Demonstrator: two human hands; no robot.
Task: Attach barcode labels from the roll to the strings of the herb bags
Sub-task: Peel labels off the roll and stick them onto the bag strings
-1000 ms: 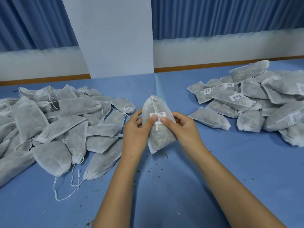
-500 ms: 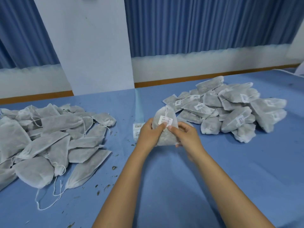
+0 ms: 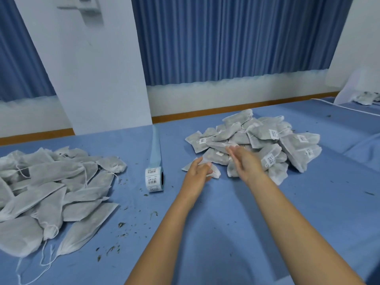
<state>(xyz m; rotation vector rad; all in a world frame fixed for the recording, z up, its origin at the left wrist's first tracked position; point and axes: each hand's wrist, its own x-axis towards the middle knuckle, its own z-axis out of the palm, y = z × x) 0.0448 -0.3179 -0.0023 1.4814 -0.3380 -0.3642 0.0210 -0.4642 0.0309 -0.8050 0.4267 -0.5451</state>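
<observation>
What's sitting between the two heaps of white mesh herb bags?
The head view shows a white barcode-label roll on blue cloth, with scattered herb crumbs.

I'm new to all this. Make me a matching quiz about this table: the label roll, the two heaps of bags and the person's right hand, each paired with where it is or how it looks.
Column one:
1. label roll
2. unlabelled bags
3. labelled bags
4. right hand

Column two:
A. heaped on the left of the table
B. open, fingers straight, over the right heap
C. between the two heaps
D. heaped right of the roll, white barcode tags showing

Pairs: 1-C, 2-A, 3-D, 4-B.
</observation>
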